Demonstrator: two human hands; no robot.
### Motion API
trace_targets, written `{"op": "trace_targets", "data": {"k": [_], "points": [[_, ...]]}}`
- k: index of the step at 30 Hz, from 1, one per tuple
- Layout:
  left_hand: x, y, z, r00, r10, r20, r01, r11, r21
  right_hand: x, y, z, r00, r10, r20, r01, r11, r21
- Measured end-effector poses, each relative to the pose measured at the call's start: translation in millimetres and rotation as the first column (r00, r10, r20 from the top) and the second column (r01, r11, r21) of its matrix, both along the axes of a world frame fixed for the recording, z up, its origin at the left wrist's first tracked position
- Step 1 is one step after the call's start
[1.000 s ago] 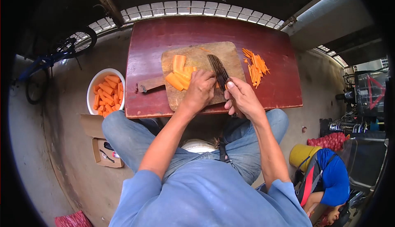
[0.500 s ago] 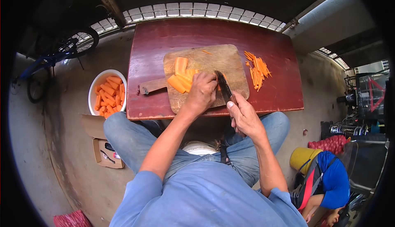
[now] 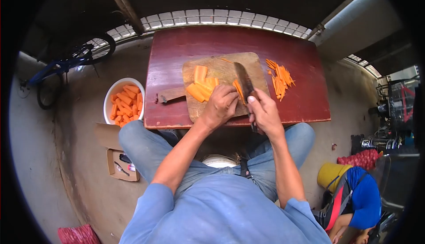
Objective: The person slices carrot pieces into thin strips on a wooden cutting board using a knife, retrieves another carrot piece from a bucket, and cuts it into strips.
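Observation:
My right hand (image 3: pixel 264 113) grips a dark-bladed knife (image 3: pixel 243 76), its blade over the right half of the wooden cutting board (image 3: pixel 216 66). Curled on the board, my left hand (image 3: pixel 220 104) has its fingers closed close to the blade; what they press on is hidden. Thin orange carrot strips (image 3: pixel 238 89) lie between that hand and the knife. Several larger carrot slices (image 3: pixel 201 84) rest on the board's left half. To the right of the board, a pile of carrot sticks (image 3: pixel 280 79) lies on the red table (image 3: pixel 310 104).
A second knife or cleaver (image 3: pixel 172 94) lies at the board's left edge. A white bucket (image 3: pixel 107 107) of carrots stands left of the table, above a cardboard box (image 3: pixel 116 173). At lower right are a yellow bucket (image 3: pixel 328 175) and a person in blue (image 3: pixel 366 197).
The knife has swung up and tilted, and orange strips now show beside its blade. The whole view has shifted, so the table appears lower and further right.

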State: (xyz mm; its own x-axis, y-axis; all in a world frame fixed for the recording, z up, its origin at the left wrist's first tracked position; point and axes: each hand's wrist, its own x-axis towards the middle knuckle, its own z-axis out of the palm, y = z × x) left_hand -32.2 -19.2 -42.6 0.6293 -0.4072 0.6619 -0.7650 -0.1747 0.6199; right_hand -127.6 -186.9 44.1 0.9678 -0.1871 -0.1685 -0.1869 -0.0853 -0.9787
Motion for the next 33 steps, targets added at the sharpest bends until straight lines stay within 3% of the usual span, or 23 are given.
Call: {"op": "trace_targets", "data": {"k": [1, 3, 5, 7, 10, 11, 17, 24, 28, 31, 33], "points": [[-2, 8, 6, 1.0, -0.009, -0.023, 0.009, 1.0, -0.001, -3, -4, -3, 0.998, -0.024, 0.054, 0.022, 0.999, 0.027], [2, 32, 22, 0.988, 0.148, 0.037, -0.15, 0.987, 0.053, -8, -20, -16, 0.972, -0.029, 0.234, 0.023, 0.999, 0.029], [12, 61, 17, 0.94, 0.329, 0.092, -0.337, 0.937, 0.092, -10, -36, -20, 0.965, -0.105, 0.239, 0.088, 0.993, 0.083], [22, 94, 26, 0.868, 0.485, 0.108, -0.495, 0.825, 0.274, -5, -52, -33, 0.947, -0.177, 0.268, 0.116, 0.966, 0.229], [28, 130, 6, 0.842, 0.539, -0.008, -0.494, 0.778, 0.388, 2, -65, -45, 0.937, -0.258, 0.237, 0.135, 0.891, 0.434], [28, 141, -2, 0.851, 0.513, -0.109, -0.423, 0.794, 0.436, 5, -67, -48, 0.936, -0.256, 0.243, 0.13, 0.89, 0.437], [4, 150, -6, 0.848, 0.526, 0.058, -0.471, 0.701, 0.535, 15, -72, -47, 0.937, -0.228, 0.264, 0.144, 0.943, 0.301], [-6, 165, -6, 0.805, 0.584, 0.102, -0.536, 0.642, 0.548, 28, -49, -63, 0.933, -0.263, 0.244, 0.103, 0.848, 0.521], [-3, 177, -2, 0.774, 0.624, 0.106, -0.577, 0.627, 0.523, 58, -42, -65, 0.957, -0.108, 0.269, -0.033, 0.882, 0.471], [-5, 175, 16, 0.75, 0.653, 0.107, -0.632, 0.658, 0.409, 68, -41, -57, 0.965, 0.024, 0.261, -0.113, 0.937, 0.33], [-6, 162, 30, 0.812, 0.568, 0.133, -0.573, 0.734, 0.365, 57, -33, -38, 0.963, 0.084, 0.257, -0.123, 0.983, 0.138]]}}
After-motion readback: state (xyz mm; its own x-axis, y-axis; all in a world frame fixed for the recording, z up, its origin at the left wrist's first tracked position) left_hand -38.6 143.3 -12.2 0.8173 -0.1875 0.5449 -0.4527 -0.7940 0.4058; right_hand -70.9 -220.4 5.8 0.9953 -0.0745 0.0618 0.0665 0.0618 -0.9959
